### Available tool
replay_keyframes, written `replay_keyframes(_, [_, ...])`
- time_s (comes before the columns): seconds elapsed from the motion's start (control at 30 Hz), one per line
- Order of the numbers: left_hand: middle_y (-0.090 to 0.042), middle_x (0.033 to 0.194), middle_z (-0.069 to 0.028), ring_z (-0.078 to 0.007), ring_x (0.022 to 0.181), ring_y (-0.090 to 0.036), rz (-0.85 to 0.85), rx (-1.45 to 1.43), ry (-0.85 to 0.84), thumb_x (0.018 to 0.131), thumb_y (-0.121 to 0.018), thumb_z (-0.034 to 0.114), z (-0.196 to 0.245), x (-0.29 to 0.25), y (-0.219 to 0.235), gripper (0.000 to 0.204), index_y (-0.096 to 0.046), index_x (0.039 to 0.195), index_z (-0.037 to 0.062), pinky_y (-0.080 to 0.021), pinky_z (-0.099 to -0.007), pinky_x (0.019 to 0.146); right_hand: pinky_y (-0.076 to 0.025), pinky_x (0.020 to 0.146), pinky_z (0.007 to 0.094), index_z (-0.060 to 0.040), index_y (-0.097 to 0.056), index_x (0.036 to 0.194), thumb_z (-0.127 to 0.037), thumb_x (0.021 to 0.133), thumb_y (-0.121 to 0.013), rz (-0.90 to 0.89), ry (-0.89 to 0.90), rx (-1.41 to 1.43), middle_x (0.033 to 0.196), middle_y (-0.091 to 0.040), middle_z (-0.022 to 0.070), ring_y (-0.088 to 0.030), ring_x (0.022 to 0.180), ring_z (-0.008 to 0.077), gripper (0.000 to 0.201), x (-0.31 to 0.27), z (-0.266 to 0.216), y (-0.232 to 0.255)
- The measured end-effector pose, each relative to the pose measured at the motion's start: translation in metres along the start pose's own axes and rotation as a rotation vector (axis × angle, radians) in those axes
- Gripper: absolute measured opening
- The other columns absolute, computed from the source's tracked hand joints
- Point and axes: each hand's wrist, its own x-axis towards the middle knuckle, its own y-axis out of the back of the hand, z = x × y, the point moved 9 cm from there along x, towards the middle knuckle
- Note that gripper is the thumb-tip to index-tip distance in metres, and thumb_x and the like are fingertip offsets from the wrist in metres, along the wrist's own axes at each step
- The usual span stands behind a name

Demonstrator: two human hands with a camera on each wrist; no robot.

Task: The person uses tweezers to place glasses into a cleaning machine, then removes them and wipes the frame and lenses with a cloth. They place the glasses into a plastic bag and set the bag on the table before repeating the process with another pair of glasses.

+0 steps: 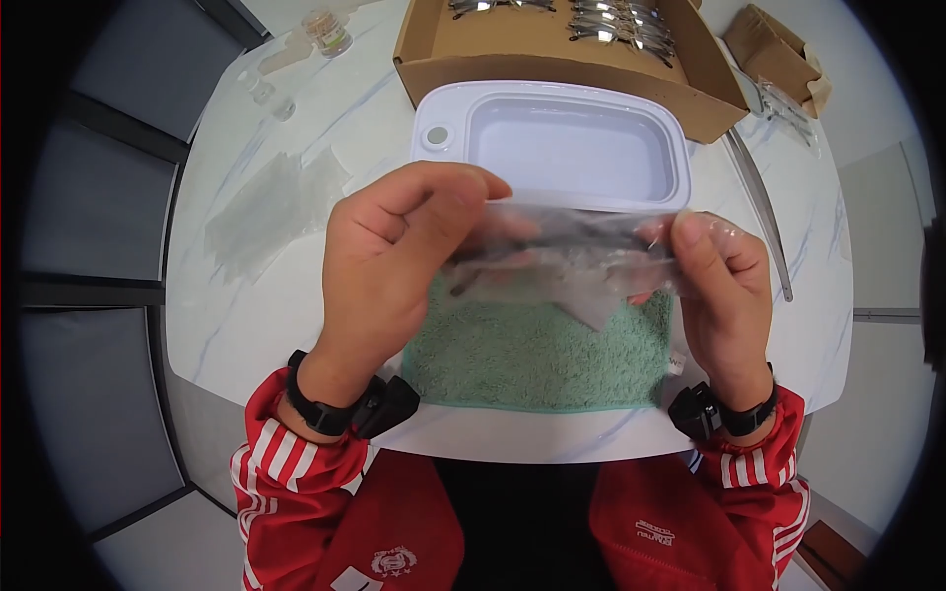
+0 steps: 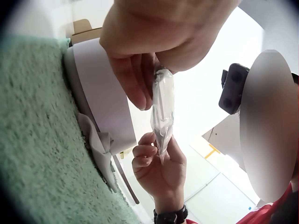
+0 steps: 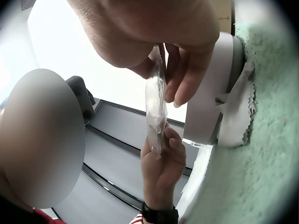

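Between both hands, a clear plastic bag [image 1: 591,261] is held stretched sideways over a green towel [image 1: 532,360]. Something thin and dark shows through the film, blurred in the head view. My left hand [image 1: 379,251] pinches the bag's left end between thumb and fingers. At the other end, my right hand [image 1: 724,271] pinches it with the thumb in front. Seen edge-on in the left wrist view, the bag [image 2: 163,100] is slim and slightly bulged. A grey cloth [image 3: 236,114] with a zigzag edge lies on the towel below, partly hidden in the head view.
Behind the hands stands a white plastic basin [image 1: 572,148], then a cardboard box [image 1: 552,59] with rows of eyeglasses [image 1: 621,30]. Clear plastic bags [image 1: 276,212] lie to the left, near a small bottle [image 1: 271,97] and a jar [image 1: 327,34]. A long thin strip [image 1: 759,207] lies right.
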Motion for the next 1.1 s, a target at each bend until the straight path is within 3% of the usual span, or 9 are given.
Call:
replay_keyframes(0.07, [-0.074, 0.103, -0.0192, -0.0245, 0.086, -0.074, -0.016, -0.113, 0.026, 0.106, -0.052, 0.032, 0.0, -0.002, 0.0, 0.04, -0.063, 0.117, -0.0046, -0.06, -0.0326, 0.076, -0.056, 0.068, 0.0286, 0.0056, -0.072, 0.104, -0.023, 0.102, -0.062, 0.033, 0.021, 0.044, 0.088, -0.074, 0.0127, -0.069, 0.07, 0.0156, 0.031, 0.003, -0.001, 0.006])
replay_keyframes(0.17, [-0.074, 0.104, -0.0198, -0.0266, 0.088, -0.075, -0.107, -0.055, 0.015, 0.106, -0.05, 0.035, 0.0, -0.003, -0.011, 0.045, -0.062, 0.122, -0.0052, -0.061, -0.0333, 0.075, -0.056, 0.066, 0.0286, 0.0062, -0.072, 0.104, -0.025, 0.103, -0.061, 0.082, 0.006, 0.068, 0.089, -0.074, 0.0127, -0.069, 0.068, 0.0167, 0.033, 0.004, 0.001, 0.01])
replay_keyframes(0.33, [-0.074, 0.103, -0.0183, -0.0259, 0.086, -0.074, -0.038, -0.004, 0.101, 0.106, -0.052, 0.032, -0.009, -0.001, -0.011, 0.042, -0.063, 0.12, -0.0055, -0.061, -0.0331, 0.074, -0.058, 0.065, 0.029, 0.0064, -0.071, 0.106, -0.026, 0.103, -0.061, 0.036, -0.062, 0.044, 0.091, -0.074, 0.0129, -0.07, 0.067, 0.0174, 0.034, 0.002, 0.008, 0.008])
replay_keyframes(0.43, [-0.074, 0.102, -0.0176, -0.0251, 0.085, -0.074, -0.012, 0.011, 0.093, 0.105, -0.052, 0.03, -0.007, -0.002, -0.007, 0.04, -0.064, 0.118, -0.0055, -0.061, -0.0332, 0.073, -0.057, 0.064, 0.0329, 0.005, -0.068, 0.11, -0.028, 0.106, -0.053, 0.064, -0.07, 0.021, 0.093, -0.073, 0.0138, -0.069, 0.065, 0.0208, 0.037, 0.001, 0.005, 0.005])
replay_keyframes(0.5, [-0.074, 0.102, -0.0173, -0.0247, 0.085, -0.074, -0.008, 0.006, 0.079, 0.105, -0.052, 0.029, -0.004, -0.001, -0.007, 0.039, -0.065, 0.117, -0.0055, -0.061, -0.0334, 0.073, -0.059, 0.067, 0.0295, 0.0061, -0.069, 0.11, -0.026, 0.102, -0.061, 0.065, -0.053, 0.05, 0.096, -0.073, 0.0138, -0.07, 0.069, 0.0172, 0.034, 0.001, 0.001, 0.002])
replay_keyframes(0.7, [-0.073, 0.1, -0.0164, -0.0234, 0.089, -0.073, 0.043, -0.029, 0.046, 0.105, -0.051, 0.025, -0.005, -0.001, 0.0, 0.035, -0.065, 0.116, -0.0061, -0.06, -0.0347, 0.078, -0.059, 0.066, 0.0293, 0.005, -0.068, 0.113, -0.026, 0.101, -0.064, -0.033, -0.064, -0.028, 0.093, -0.073, 0.0132, -0.071, 0.071, 0.0179, 0.033, 0.002, 0.006, 0.003])
replay_keyframes(1.03, [-0.072, 0.103, -0.0193, -0.0253, 0.09, -0.073, 0.035, -0.059, 0.029, 0.104, -0.049, 0.022, -0.004, 0.0, -0.001, 0.034, -0.061, 0.121, -0.0057, -0.06, -0.0366, 0.08, -0.057, 0.067, 0.0277, 0.0052, -0.068, 0.114, -0.023, 0.1, -0.065, 0.011, -0.063, -0.019, 0.088, -0.072, 0.0114, -0.07, 0.072, 0.0167, 0.032, 0.001, 0.003, 0.0])
replay_keyframes(1.1, [-0.072, 0.104, -0.02, -0.0257, 0.09, -0.074, 0.041, -0.075, 0.023, 0.104, -0.049, 0.023, -0.003, 0.0, -0.001, 0.035, -0.061, 0.121, -0.0054, -0.06, -0.0367, 0.08, -0.058, 0.065, 0.032, 0.0031, -0.063, 0.121, -0.027, 0.104, -0.055, -0.009, -0.039, -0.105, 0.095, -0.074, 0.016, -0.069, 0.069, 0.0186, 0.035, 0.001, 0.002, -0.001])
